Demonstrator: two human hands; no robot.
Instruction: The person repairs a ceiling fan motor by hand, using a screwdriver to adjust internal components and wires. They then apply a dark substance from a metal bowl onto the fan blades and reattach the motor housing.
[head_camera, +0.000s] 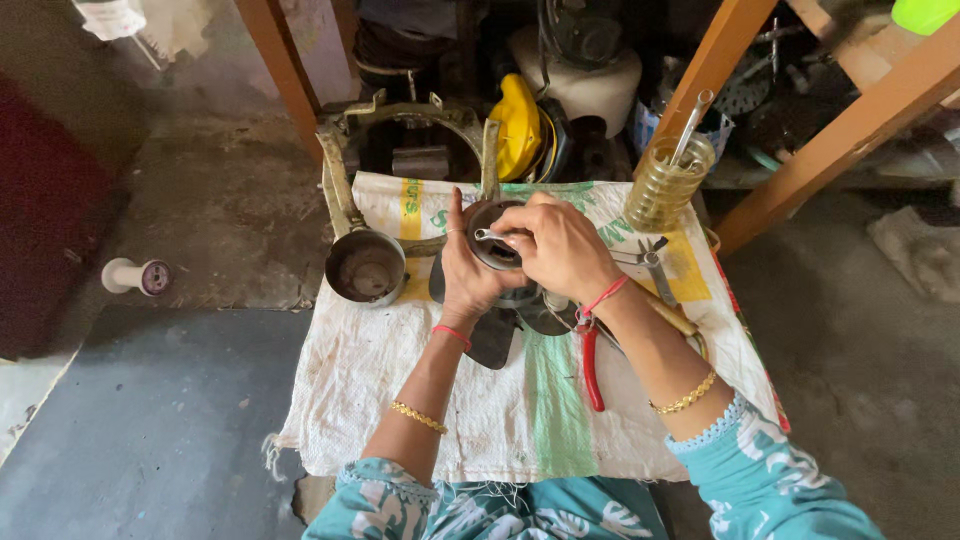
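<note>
A person's left hand (462, 270) is clasping a round metal motor part (497, 250), seemingly heavy and rigid, by its rim, while right hand (558, 245) fingers are pinching its central shaft.

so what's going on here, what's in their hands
A person sits at a low table covered with a white sack. The left hand steadies a round dark metal part from the side, and the right hand presses on top of it with the fingers. Red pliers lie by the right wrist, a small metal cup to the left, and a jar of yellowish liquid behind.
</note>
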